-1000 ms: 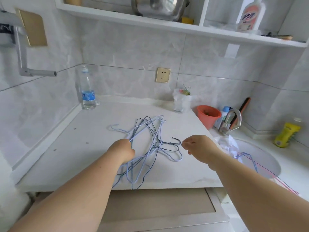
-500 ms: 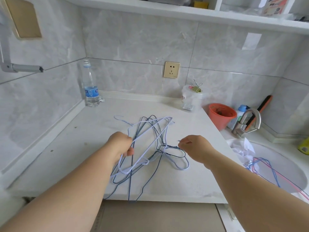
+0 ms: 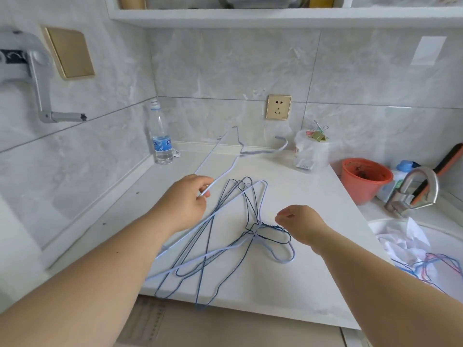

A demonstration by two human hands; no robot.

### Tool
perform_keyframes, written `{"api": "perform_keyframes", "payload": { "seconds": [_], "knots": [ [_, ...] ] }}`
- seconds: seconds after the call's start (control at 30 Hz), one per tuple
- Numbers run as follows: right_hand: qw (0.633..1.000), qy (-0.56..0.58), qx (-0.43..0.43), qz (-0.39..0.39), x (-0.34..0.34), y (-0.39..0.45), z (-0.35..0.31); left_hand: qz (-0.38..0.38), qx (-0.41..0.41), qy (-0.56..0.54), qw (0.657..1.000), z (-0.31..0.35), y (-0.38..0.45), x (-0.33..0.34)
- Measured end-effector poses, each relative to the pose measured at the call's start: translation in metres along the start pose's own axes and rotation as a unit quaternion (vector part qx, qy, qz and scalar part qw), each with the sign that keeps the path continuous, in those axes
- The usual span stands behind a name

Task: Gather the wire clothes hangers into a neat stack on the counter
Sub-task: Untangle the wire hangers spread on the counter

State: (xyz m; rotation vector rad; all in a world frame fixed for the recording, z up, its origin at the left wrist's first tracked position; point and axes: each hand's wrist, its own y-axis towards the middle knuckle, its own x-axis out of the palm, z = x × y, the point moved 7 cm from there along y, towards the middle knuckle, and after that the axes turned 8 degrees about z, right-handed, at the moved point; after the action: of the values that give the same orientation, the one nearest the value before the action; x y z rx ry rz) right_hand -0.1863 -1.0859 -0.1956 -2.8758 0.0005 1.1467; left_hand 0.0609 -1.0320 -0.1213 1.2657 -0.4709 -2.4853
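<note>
While our left hand [image 3: 186, 199] pinches lifted pale hanger [image 3: 225, 169], right hand [image 3: 299, 221] hovers empty, fingers loosely curled, over tangled hangers [image 3: 225, 236] near counter [image 3: 288, 291] front edge; next, we lay it aligned on them.

Left hand [image 3: 186, 196] pinched shut; right hand [image 3: 299, 222] loosely curled.

No legible text; water bottle [image 3: 160, 139] label blurred.

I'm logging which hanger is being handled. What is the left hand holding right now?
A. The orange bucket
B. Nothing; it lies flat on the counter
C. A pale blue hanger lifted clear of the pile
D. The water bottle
C: the left hand pinches a pale blue hanger raised toward the wall, while the pile stays on the counter.
</note>
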Motion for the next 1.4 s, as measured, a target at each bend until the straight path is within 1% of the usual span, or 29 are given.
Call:
{"api": "perform_keyframes", "payload": {
  "seconds": [0.1, 0.17, 0.23, 0.27, 0.4, 0.47, 0.57, 0.63, 0.77, 0.83, 0.93, 1.0, 1.1, 1.13, 1.17, 1.2, 1.27, 1.3, 1.33, 1.4],
  "knots": [
    [1.0, -0.018, 0.005, 0.003, -0.003, -0.001, 0.003, -0.12, 0.025, 0.072, 0.99, -0.009, -0.021, 0.037],
    [0.999, -0.034, 0.015, -0.008, -0.001, -0.003, 0.008, -0.186, -0.009, 0.085, 0.979, -0.022, -0.036, 0.058],
    [0.999, -0.024, 0.021, -0.01, -0.001, -0.003, 0.015, -0.212, -0.057, 0.086, 0.972, -0.034, -0.045, 0.068],
    [0.999, -0.026, 0.018, -0.008, -0.002, -0.004, 0.017, -0.218, -0.067, 0.099, 0.969, -0.039, -0.047, 0.071],
    [0.999, -0.051, 0.007, -0.005, -0.008, -0.002, 0.023, -0.252, -0.085, 0.18, 0.947, -0.048, -0.05, 0.075],
    [0.998, -0.057, 0.011, 0.005, -0.011, -0.001, 0.026, -0.267, -0.085, 0.195, 0.94, -0.048, -0.05, 0.08],
    [0.998, -0.061, 0.014, 0.016, -0.012, -0.001, 0.031, -0.278, -0.068, 0.198, 0.937, -0.039, -0.051, 0.091],
    [0.998, -0.06, 0.014, 0.022, -0.011, -0.002, 0.033, -0.282, -0.051, 0.219, 0.933, -0.032, -0.052, 0.101],
    [0.998, -0.05, 0.014, 0.03, -0.009, -0.004, 0.038, -0.257, -0.039, 0.245, 0.934, -0.022, -0.05, 0.11],
    [0.998, -0.045, 0.016, 0.042, -0.012, -0.005, 0.041, -0.252, -0.042, 0.236, 0.937, -0.02, -0.049, 0.111],
    [0.997, -0.023, 0.021, 0.064, -0.02, -0.004, 0.045, -0.249, -0.069, 0.192, 0.947, -0.021, -0.043, 0.108],
    [0.997, 0.002, 0.034, 0.076, -0.025, -0.003, 0.049, -0.22, -0.083, 0.167, 0.958, -0.02, -0.035, 0.1],
    [0.994, 0.033, 0.051, 0.091, -0.03, 0.0, 0.052, -0.137, -0.099, 0.101, 0.98, -0.011, -0.024, 0.087],
    [0.993, 0.041, 0.054, 0.094, -0.029, 0.001, 0.053, -0.123, -0.097, 0.088, 0.984, -0.007, -0.023, 0.087],
    [0.992, 0.047, 0.056, 0.098, -0.029, 0.001, 0.053, -0.131, -0.091, 0.086, 0.984, -0.001, -0.024, 0.091],
    [0.992, 0.051, 0.058, 0.1, -0.029, 0.002, 0.053, -0.155, -0.083, 0.095, 0.98, 0.002, -0.027, 0.099],
    [0.991, 0.053, 0.06, 0.105, -0.029, 0.002, 0.054, -0.231, -0.07, 0.158, 0.958, 0.006, -0.038, 0.12],
    [0.991, 0.054, 0.061, 0.108, -0.03, 0.002, 0.055, -0.256, -0.068, 0.192, 0.945, 0.006, -0.042, 0.128],
    [0.99, 0.055, 0.062, 0.112, -0.031, 0.002, 0.056, -0.268, -0.07, 0.22, 0.935, 0.005, -0.045, 0.133],
    [0.989, 0.06, 0.065, 0.117, -0.034, 0.002, 0.059, -0.264, -0.087, 0.244, 0.929, 0.004, -0.044, 0.136]
  ]
}}
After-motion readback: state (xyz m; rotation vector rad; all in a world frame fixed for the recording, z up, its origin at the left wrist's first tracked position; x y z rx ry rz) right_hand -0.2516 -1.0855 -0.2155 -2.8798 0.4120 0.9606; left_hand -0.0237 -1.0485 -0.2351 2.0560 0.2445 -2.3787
